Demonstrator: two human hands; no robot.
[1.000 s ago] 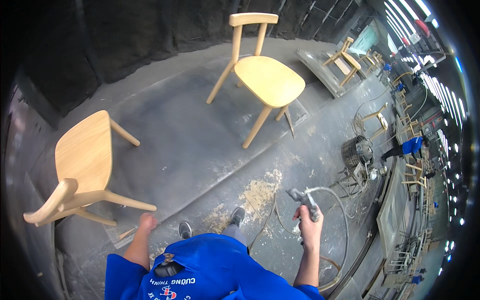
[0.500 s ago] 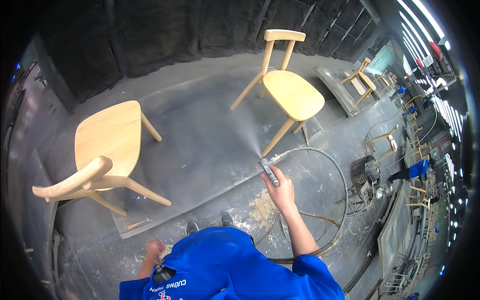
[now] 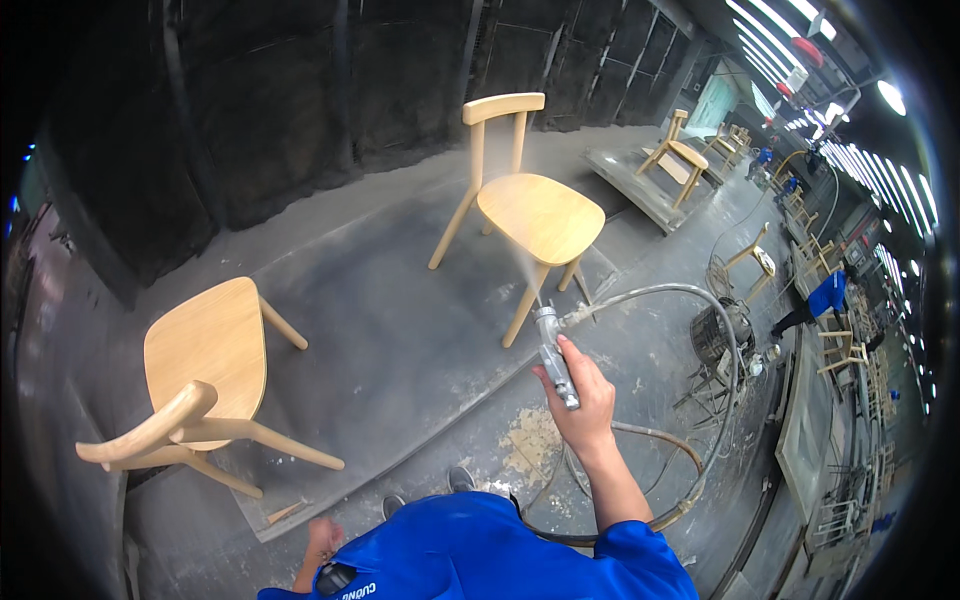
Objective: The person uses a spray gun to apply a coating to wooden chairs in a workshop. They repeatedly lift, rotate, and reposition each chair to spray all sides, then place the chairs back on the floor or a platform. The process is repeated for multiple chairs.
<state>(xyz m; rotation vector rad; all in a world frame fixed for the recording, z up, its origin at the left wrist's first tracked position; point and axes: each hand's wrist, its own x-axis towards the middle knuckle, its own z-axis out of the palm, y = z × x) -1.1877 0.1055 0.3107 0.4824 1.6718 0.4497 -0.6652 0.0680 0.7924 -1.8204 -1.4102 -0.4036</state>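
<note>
My right hand [image 3: 588, 405] is closed around a metal spray gun [image 3: 553, 345], with a hose behind it. A pale mist leaves the nozzle toward the front leg and seat of a light wooden chair [image 3: 540, 215], which stands upright on a low grey platform [image 3: 380, 340]. The gun is apart from the chair. Low beside my body hangs my left hand [image 3: 322, 540], fingers loosely apart, with no object visible in it. A second wooden chair [image 3: 210, 345] stands at the left of the platform, its backrest toward me.
The hose [image 3: 725, 390] loops over the stained floor at my right. Beyond it stands a metal drum [image 3: 718, 335]. Dark wall panels [image 3: 270, 110] rise behind the platform. More chairs [image 3: 680, 155] are farther back, and a co-worker in blue [image 3: 826, 296] bends at the right.
My right hand and the spray gun have turned more upright, and the mist now points at the right chair instead of leftward past it. The whole view has shifted with my head.
</note>
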